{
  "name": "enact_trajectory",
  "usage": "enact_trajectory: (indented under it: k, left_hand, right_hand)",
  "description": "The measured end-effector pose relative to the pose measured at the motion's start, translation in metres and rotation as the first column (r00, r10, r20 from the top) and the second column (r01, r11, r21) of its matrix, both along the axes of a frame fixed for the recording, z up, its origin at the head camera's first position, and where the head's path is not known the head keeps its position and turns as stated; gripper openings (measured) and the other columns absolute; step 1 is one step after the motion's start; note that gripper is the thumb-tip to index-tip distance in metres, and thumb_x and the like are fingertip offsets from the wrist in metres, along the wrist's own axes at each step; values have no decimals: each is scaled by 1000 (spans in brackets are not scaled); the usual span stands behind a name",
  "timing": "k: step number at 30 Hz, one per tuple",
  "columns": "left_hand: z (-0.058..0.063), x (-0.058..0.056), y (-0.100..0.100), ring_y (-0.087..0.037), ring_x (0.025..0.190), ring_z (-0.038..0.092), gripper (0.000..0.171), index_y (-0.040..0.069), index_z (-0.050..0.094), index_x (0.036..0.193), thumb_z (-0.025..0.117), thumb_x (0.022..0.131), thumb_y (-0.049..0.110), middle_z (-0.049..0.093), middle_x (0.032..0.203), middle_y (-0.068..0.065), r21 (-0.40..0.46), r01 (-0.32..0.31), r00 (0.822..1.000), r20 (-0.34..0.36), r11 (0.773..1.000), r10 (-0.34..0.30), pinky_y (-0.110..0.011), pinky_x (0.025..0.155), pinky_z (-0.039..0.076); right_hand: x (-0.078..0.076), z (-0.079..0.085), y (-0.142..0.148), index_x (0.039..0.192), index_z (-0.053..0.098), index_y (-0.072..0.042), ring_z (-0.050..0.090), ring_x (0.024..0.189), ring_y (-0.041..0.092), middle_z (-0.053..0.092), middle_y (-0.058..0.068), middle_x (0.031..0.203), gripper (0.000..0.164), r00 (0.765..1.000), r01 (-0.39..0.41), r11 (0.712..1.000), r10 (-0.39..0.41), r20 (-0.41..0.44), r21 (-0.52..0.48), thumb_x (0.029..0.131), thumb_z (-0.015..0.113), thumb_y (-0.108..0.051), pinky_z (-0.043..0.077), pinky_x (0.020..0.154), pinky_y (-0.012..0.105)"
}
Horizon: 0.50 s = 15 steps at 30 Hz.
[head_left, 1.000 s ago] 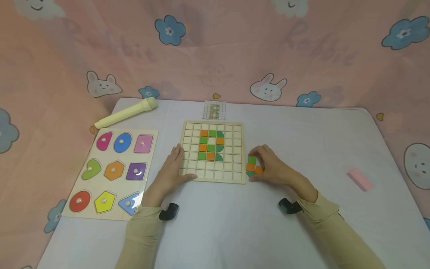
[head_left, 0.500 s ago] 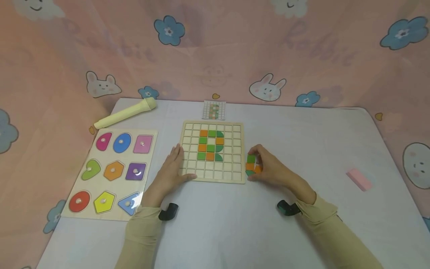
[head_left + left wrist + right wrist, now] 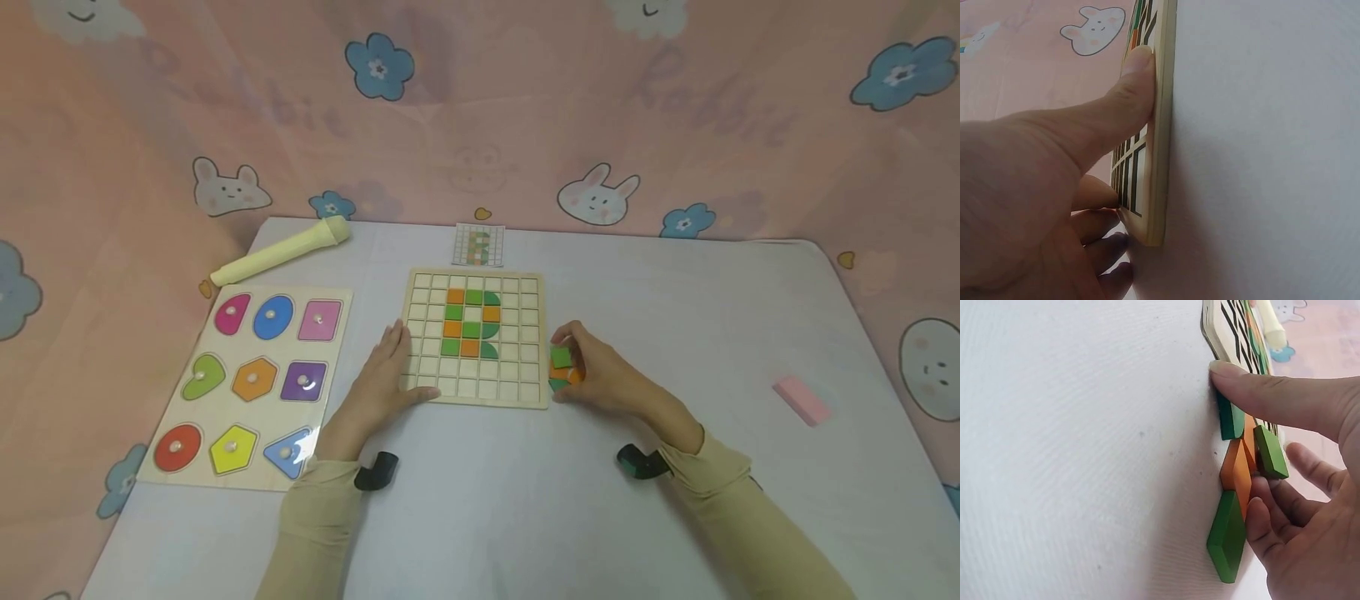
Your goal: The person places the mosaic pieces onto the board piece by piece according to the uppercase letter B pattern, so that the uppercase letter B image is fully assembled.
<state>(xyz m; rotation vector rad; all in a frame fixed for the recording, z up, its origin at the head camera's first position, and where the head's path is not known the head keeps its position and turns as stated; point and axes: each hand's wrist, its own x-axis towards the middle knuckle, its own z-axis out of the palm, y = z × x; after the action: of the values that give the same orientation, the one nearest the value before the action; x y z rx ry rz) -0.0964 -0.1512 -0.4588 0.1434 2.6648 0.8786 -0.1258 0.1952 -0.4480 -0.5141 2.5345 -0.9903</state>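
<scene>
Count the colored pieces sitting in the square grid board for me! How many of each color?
Orange squares: 4
Light green squares: 4
Dark green rounded pieces: 3
Total in the grid board: 11

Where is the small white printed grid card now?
In the head view, the card lies near the far edge of the white table, just beyond the square wooden grid board, right of the pale yellow stick.
</scene>
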Motion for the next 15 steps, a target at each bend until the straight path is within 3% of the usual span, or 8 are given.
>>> enact_trajectory:
  k: [4, 6, 12, 15]
  left_hand:
    - [1, 0, 0, -33, 167, -4, 114, 0, 9, 169, 85, 90, 34, -2, 180, -15, -1, -1, 1000, 4, 1000, 1, -50, 137, 6]
    - [1, 0, 0, -33, 167, -4, 115, 0, 9, 169, 85, 90, 34, -3, 180, -15, -1, -1, 1000, 5, 1000, 1, -50, 137, 6]
    - [1, -1, 0, -33, 167, -4, 114, 0, 8, 169, 85, 90, 34, -3, 179, -15, 5, 0, 1000, 5, 1000, 0, -50, 137, 6]
    - [0, -1, 0, -33, 167, -4, 115, 0, 8, 169, 85, 90, 34, -3, 179, -15, 6, 0, 1000, 2, 1000, 0, -50, 137, 6]
  right_hand:
    - [0, 2, 1, 135, 44, -6, 61, 114, 34, 61, 22, 130, 73, 1000, -3, 1000, 3, 6, 7, 79, 91, 0, 57, 102, 51]
    - [0, 2, 2, 134, 46, -7, 62, 110, 33, 62, 21, 126, 70, 1000, 2, 1000, -2, 1, 10, 80, 89, 1, 58, 99, 50]
    - [-1, 3, 4, 132, 54, -5, 57, 89, 24, 63, 15, 110, 56, 1000, 22, 999, -23, -8, -48, 85, 79, 10, 52, 74, 26]
    - [-2, 5, 5, 135, 54, -4, 59, 88, 22, 65, 14, 107, 59, 999, 25, 998, -27, -26, -62, 84, 77, 14, 50, 71, 21]
